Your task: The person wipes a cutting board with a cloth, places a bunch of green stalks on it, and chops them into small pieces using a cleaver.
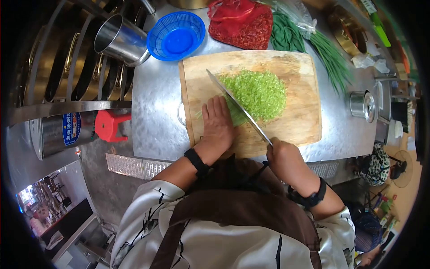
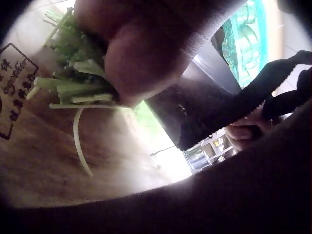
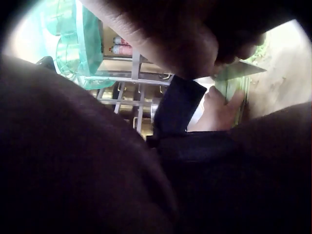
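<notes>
On the wooden cutting board (image 1: 309,121) my left hand (image 1: 218,127) holds down a bunch of scallions (image 2: 78,83), its fingers over the stalks in the head view. Cut stalk ends stick out beyond the hand in the left wrist view, with one thin strand lying loose. My right hand (image 1: 286,163) grips the handle of a kitchen knife (image 1: 244,113). The long blade slants away to the upper left, close beside the left fingers. A wide heap of finely chopped scallions (image 1: 260,94) lies on the far side of the blade. The handle is mostly hidden in the fist.
Behind the board stand a blue plastic basket (image 1: 177,33), a metal pot (image 1: 121,40) and a red mesh bag (image 1: 239,27). Whole scallions (image 1: 329,58) lie at the back right. A lidded metal tin (image 1: 363,105) stands right on the steel table (image 1: 156,121). A red stool (image 1: 107,125) is left.
</notes>
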A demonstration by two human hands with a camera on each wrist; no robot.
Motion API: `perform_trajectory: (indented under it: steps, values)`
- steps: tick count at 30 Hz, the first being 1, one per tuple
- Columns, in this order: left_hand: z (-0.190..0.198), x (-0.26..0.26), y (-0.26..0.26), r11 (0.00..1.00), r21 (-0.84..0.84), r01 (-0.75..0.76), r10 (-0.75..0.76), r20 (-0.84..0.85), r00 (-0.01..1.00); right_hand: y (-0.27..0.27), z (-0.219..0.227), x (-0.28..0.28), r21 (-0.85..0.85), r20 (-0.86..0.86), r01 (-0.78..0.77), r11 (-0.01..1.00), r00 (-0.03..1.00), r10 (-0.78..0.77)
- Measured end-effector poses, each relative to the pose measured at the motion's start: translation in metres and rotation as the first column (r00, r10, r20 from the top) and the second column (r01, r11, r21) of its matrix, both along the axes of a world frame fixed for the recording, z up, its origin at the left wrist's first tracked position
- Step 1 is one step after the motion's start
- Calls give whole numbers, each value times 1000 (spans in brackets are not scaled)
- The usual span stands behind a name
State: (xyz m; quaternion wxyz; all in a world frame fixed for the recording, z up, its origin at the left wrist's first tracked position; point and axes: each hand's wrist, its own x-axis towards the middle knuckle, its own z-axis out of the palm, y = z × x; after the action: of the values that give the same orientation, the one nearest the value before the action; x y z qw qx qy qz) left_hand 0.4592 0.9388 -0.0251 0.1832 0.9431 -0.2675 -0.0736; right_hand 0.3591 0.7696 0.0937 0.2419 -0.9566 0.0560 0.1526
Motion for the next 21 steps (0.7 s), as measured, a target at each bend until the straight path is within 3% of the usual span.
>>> perform_trajectory:
  steps: [4, 9, 14, 18, 21]
  values:
    - [-3, 1, -1, 1000, -20, 7, -6, 29, 1000, 9, -50, 32, 27, 106, 20, 999, 994, -23]
    - [8, 6, 0, 1000, 21, 9, -11, 82, 997, 7, -56, 45, 83, 188, 60, 995, 979, -75]
    - [16, 3, 3, 999, 43, -4, 5, -9, 1000, -2, -38, 20, 82, 252, 14, 997, 967, -34]
    - [7, -1, 5, 1000, 22, 4, -5, 40, 999, -2, 1, -4, 36, 195, 4, 999, 981, -11]
    - [6, -2, 2, 999, 38, -22, 24, -47, 999, -5, 7, -17, 7, 126, -3, 1000, 992, 2]
